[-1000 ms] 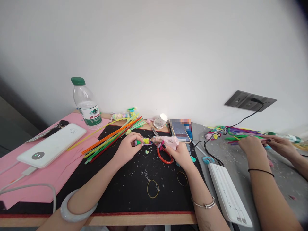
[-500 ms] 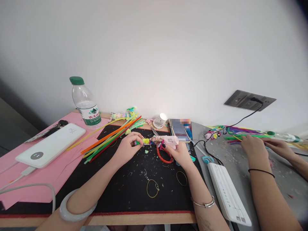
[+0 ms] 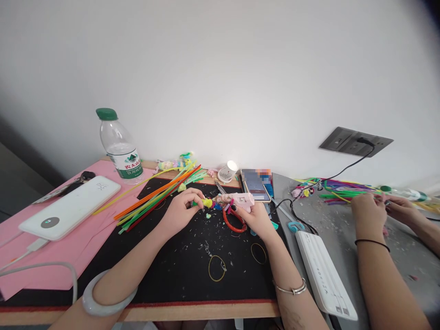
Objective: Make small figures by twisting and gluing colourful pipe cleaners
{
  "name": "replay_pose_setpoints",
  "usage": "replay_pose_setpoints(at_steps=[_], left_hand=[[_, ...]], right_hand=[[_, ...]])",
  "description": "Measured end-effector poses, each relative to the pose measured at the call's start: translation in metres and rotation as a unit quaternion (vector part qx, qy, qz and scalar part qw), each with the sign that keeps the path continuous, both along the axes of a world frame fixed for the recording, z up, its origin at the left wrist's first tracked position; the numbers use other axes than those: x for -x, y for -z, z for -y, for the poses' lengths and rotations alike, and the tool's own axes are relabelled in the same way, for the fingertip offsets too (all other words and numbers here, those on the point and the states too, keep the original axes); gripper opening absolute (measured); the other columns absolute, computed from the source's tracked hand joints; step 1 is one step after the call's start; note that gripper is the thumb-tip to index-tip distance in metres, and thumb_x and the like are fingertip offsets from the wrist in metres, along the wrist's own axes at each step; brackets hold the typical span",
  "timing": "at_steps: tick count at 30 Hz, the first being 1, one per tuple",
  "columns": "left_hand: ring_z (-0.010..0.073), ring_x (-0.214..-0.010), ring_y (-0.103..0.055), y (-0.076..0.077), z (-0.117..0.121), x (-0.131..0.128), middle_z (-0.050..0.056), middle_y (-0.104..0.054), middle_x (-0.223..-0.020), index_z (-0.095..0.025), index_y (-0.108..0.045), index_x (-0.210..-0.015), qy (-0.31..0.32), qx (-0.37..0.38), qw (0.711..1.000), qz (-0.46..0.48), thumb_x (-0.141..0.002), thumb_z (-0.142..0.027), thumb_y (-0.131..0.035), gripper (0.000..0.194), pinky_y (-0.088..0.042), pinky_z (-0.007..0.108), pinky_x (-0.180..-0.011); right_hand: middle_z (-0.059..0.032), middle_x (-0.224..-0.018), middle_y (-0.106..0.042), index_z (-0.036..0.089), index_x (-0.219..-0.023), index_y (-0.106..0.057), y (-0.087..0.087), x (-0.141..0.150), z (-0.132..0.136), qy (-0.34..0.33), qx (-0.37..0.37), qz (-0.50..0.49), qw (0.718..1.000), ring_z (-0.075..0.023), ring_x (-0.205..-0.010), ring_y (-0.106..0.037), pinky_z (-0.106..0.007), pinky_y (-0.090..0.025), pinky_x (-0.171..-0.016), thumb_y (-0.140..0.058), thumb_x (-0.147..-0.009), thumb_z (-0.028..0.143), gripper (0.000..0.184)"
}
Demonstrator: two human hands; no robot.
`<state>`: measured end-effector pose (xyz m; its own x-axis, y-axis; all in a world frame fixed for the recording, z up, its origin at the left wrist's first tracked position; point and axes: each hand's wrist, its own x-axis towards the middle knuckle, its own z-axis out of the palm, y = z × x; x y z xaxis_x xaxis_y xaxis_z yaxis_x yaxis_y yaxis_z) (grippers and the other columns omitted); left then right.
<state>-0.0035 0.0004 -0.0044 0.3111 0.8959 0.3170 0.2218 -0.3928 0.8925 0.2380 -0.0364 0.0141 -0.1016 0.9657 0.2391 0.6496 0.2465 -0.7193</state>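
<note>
My right hand (image 3: 252,215) grips the pale pink end of a stick-like craft piece (image 3: 225,199), wrapped in coloured fuzzy material. At its left end, yellow and green, the fingers of my left hand (image 3: 185,206) are pinched. Just below the piece lie red-handled scissors (image 3: 234,222), partly hidden by my right hand. A bundle of pipe cleaners (image 3: 154,197) in orange, green, yellow and red rests left of my left hand. Small fuzz scraps and two yellowish rubber bands (image 3: 217,268) lie on the black mat (image 3: 178,270).
A water bottle (image 3: 120,151) and a white power bank (image 3: 70,207) stand on pink sheets at left. A paper cup (image 3: 228,172) and a phone (image 3: 255,185) are at the back. Right, another power bank (image 3: 326,275) lies near a co-worker's hands (image 3: 369,211) and more pipe cleaners.
My hands stay on the craft piece, with the left fingers shifting slightly at its green end. The co-worker's hands have moved closer together. The view has drifted slightly.
</note>
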Motion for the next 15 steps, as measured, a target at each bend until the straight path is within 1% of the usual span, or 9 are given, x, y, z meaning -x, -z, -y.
replay_pose_setpoints(at_steps=[5, 7, 9, 10, 12, 13, 15], left_hand=[[0.0172, -0.082, -0.055, -0.0021, 0.0001, 0.0008, 0.005, -0.056, -0.093, -0.018, -0.059, -0.06, 0.031, 0.032, 0.998, 0.039, -0.072, -0.013, -0.058, 0.013, -0.041, 0.028, -0.065], [0.0161, -0.082, -0.054, -0.0026, 0.0003, 0.0011, 0.004, -0.056, -0.093, -0.018, -0.058, -0.059, 0.046, 0.063, 0.994, 0.072, -0.07, -0.012, -0.06, 0.013, -0.041, 0.028, -0.067], [0.0148, -0.083, -0.054, -0.0029, 0.0004, 0.0013, 0.003, -0.055, -0.093, -0.017, -0.058, -0.058, 0.055, 0.111, 0.984, 0.126, -0.068, -0.011, -0.064, 0.013, -0.041, 0.027, -0.07], [0.0143, -0.083, -0.054, -0.003, 0.0002, 0.0012, 0.002, -0.055, -0.094, -0.017, -0.058, -0.058, 0.056, 0.142, 0.975, 0.161, -0.066, -0.011, -0.067, 0.013, -0.041, 0.026, -0.071], [0.0135, -0.084, -0.055, -0.0035, -0.0006, 0.0011, 0.001, -0.056, -0.097, -0.017, -0.058, -0.06, 0.046, 0.207, 0.946, 0.244, -0.061, -0.01, -0.072, 0.016, -0.042, 0.026, -0.073], [0.0129, -0.084, -0.055, -0.0039, -0.0014, 0.0011, 0.001, -0.056, -0.098, -0.017, -0.058, -0.06, 0.035, 0.235, 0.928, 0.285, -0.059, -0.01, -0.074, 0.017, -0.043, 0.026, -0.074], [0.0118, -0.08, -0.057, -0.0046, -0.0036, 0.0014, -0.001, -0.058, -0.095, -0.018, -0.061, -0.064, 0.004, 0.278, 0.893, 0.353, -0.055, -0.01, -0.077, 0.02, -0.045, 0.027, -0.076]], right_hand=[[0.0003, -0.063, -0.056, 0.013, -0.073, -0.061, -0.0012, -0.002, 0.0009, 0.005, 0.031, -0.018, 0.999, -0.0124, -0.059, -0.047, -0.022, -0.037, -0.056, -0.055, -0.078, 0.033, 0.022], [0.002, -0.057, -0.051, 0.013, -0.069, -0.058, -0.0011, -0.0037, 0.0014, 0.005, 0.054, -0.039, 0.998, -0.0104, -0.054, -0.042, -0.022, -0.034, -0.051, -0.054, -0.078, 0.035, 0.023], [0.0036, -0.05, -0.046, 0.014, -0.066, -0.055, -0.0013, -0.0057, 0.0021, -0.007, 0.085, -0.058, 0.995, -0.0094, -0.049, -0.038, -0.021, -0.031, -0.048, -0.053, -0.079, 0.037, 0.026], [0.0041, -0.048, -0.044, 0.015, -0.065, -0.054, -0.0015, -0.0066, 0.0025, -0.015, 0.101, -0.064, 0.993, -0.0091, -0.047, -0.037, -0.021, -0.029, -0.046, -0.052, -0.079, 0.038, 0.028], [0.0042, -0.047, -0.044, 0.015, -0.065, -0.055, -0.0023, -0.0078, 0.0031, -0.027, 0.119, -0.067, 0.99, -0.0091, -0.046, -0.036, -0.021, -0.028, -0.045, -0.052, -0.08, 0.039, 0.028], [0.0039, -0.048, -0.045, 0.015, -0.067, -0.055, -0.0027, -0.0082, 0.0032, -0.024, 0.116, -0.064, 0.991, -0.0093, -0.046, -0.037, -0.021, -0.028, -0.045, -0.052, -0.079, 0.039, 0.027], [0.003, -0.052, -0.048, 0.014, -0.07, -0.058, -0.0036, -0.0092, 0.0027, 0.001, 0.093, -0.053, 0.994, -0.0098, -0.049, -0.039, -0.021, -0.03, -0.047, -0.053, -0.078, 0.038, 0.026]])
